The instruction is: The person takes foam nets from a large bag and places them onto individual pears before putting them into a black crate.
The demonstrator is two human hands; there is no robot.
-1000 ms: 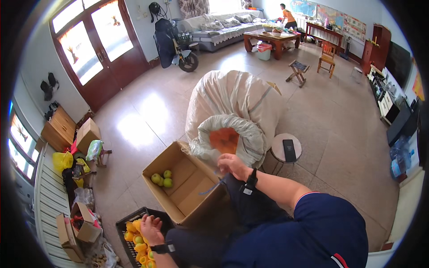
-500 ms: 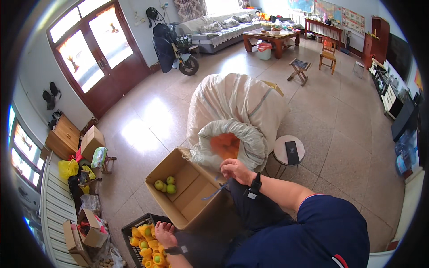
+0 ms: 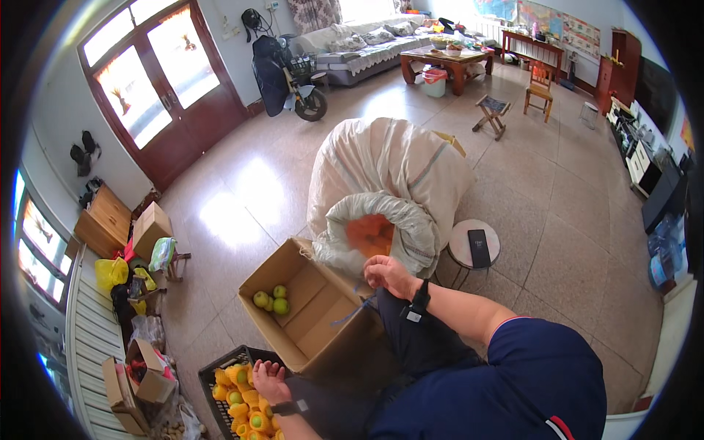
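My right hand (image 3: 391,276), a dark band on its wrist, is raised over the right edge of an open cardboard box (image 3: 312,315). Its fingers are curled together; whatever they hold, if anything, I cannot make out. Just beyond it gapes the rolled mouth of a large white woven sack (image 3: 389,165), with orange material (image 3: 370,235) inside. Several green apples (image 3: 280,305) lie in the left corner of the box. My left hand (image 3: 271,381) hovers with loosely bent, parted fingers at the edge of a black plastic crate (image 3: 207,378), beside green fruit in yellow foam nets (image 3: 238,400).
Right of the sack, a phone (image 3: 479,249) lies on a round stool (image 3: 458,257). A blue strap (image 3: 345,320) hangs at the box's near side. Small cartons (image 3: 150,374) and bags line the left wall. Farther off stand a folding stool (image 3: 490,116), a wooden chair (image 3: 539,95) and a low table (image 3: 440,55).
My right hand has shifted slightly, its fingers drawn closer together. My left hand stays beside the crate, almost unmoved. The apples lie as before.
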